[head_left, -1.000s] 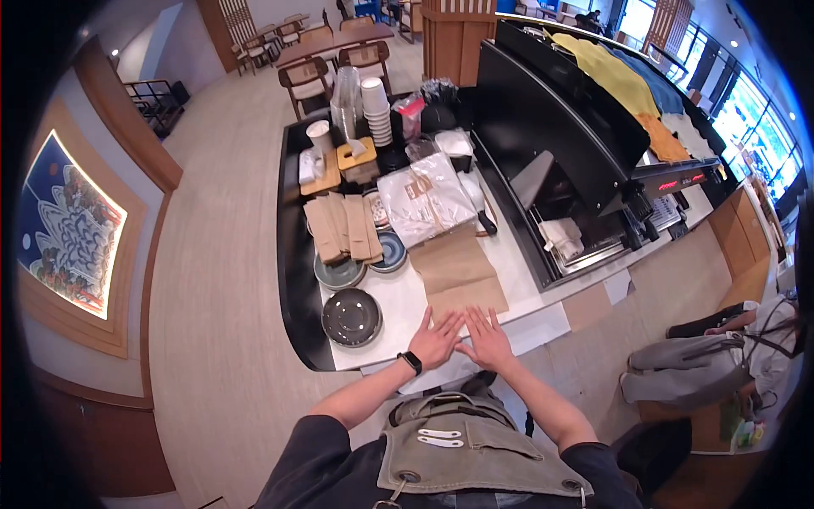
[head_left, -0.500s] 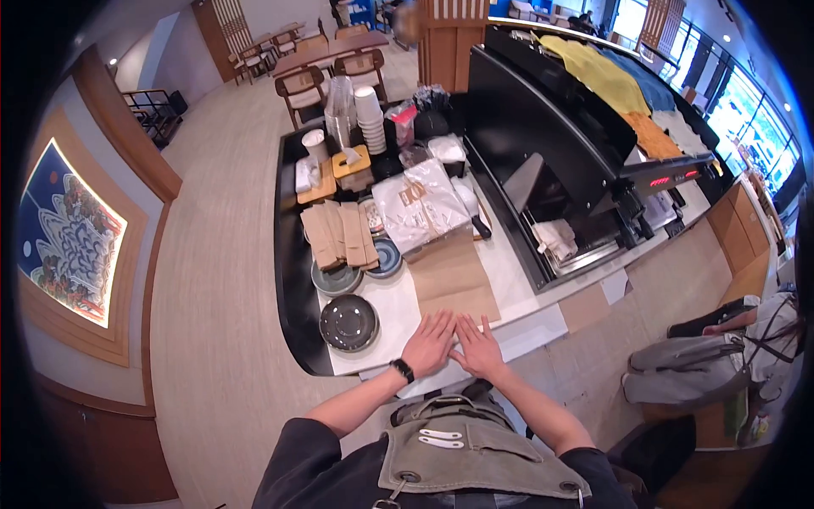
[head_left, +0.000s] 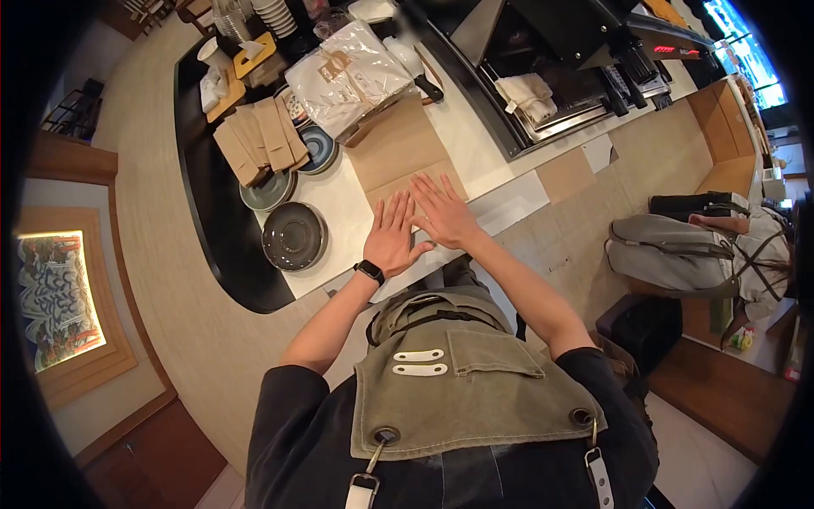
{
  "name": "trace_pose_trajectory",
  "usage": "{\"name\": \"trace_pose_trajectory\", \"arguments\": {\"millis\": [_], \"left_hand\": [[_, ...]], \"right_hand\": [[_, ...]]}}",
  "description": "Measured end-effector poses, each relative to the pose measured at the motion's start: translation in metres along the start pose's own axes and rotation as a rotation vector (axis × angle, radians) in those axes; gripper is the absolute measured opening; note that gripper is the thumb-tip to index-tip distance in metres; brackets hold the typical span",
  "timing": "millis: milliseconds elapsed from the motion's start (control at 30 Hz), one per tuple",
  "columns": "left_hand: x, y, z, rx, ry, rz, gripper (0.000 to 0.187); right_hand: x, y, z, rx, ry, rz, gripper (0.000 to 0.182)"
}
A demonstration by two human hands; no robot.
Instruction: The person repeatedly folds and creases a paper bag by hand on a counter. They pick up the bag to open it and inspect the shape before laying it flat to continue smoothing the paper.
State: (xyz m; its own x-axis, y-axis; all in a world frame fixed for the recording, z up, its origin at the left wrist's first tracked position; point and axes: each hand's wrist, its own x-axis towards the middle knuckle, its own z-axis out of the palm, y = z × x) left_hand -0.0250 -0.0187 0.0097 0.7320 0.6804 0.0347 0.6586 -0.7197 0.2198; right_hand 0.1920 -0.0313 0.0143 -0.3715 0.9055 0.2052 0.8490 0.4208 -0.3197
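Observation:
A flat sheet of brown kraft paper (head_left: 403, 148), perhaps a paper bag, lies on the white counter with a crease across its near end. My left hand (head_left: 391, 242), a black watch on its wrist, rests palm down with its fingertips on the paper's near edge. Beside it my right hand (head_left: 448, 219) is also flat, fingers spread over the creased near end. Neither hand grips anything. The far end of the paper runs under a clear plastic-wrapped white package (head_left: 348, 81).
To the left are a stack of dark plates (head_left: 293, 237), blue-grey plates (head_left: 317, 151) and folded brown paper sleeves (head_left: 259, 140). A black coffee machine (head_left: 560, 38) with a folded cloth (head_left: 526, 97) stands right. Another person (head_left: 678, 246) is at the far right.
The view has tilted down and come closer to the counter. My hands stay flat at the paper's near end, the fingers now reaching further onto it, with a crease showing there.

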Motion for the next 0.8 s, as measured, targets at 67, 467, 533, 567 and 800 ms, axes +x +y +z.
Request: {"name": "trace_pose_trajectory", "arguments": {"millis": [67, 467, 533, 567, 800], "left_hand": [[0.000, 0.000, -0.001, 0.035, -0.032, -0.008, 0.111], [-0.010, 0.006, 0.004, 0.044, 0.138, -0.046, 0.073], [-0.015, 0.005, 0.010, 0.054, 0.158, -0.044, 0.068], [-0.017, 0.003, 0.013, 0.061, 0.169, -0.038, 0.066], [-0.022, -0.001, 0.013, 0.135, 0.163, 0.025, 0.048]], "right_hand": [[-0.001, 0.012, -0.004, 0.030, -0.129, 0.028, 0.085], [-0.032, 0.031, -0.023, -0.147, -0.149, 0.052, 0.083], [-0.037, 0.024, -0.018, -0.136, -0.162, 0.009, 0.078], [-0.039, 0.022, -0.015, -0.130, -0.169, -0.012, 0.075], [-0.042, 0.025, -0.010, -0.159, 0.003, -0.239, 0.054]]}}
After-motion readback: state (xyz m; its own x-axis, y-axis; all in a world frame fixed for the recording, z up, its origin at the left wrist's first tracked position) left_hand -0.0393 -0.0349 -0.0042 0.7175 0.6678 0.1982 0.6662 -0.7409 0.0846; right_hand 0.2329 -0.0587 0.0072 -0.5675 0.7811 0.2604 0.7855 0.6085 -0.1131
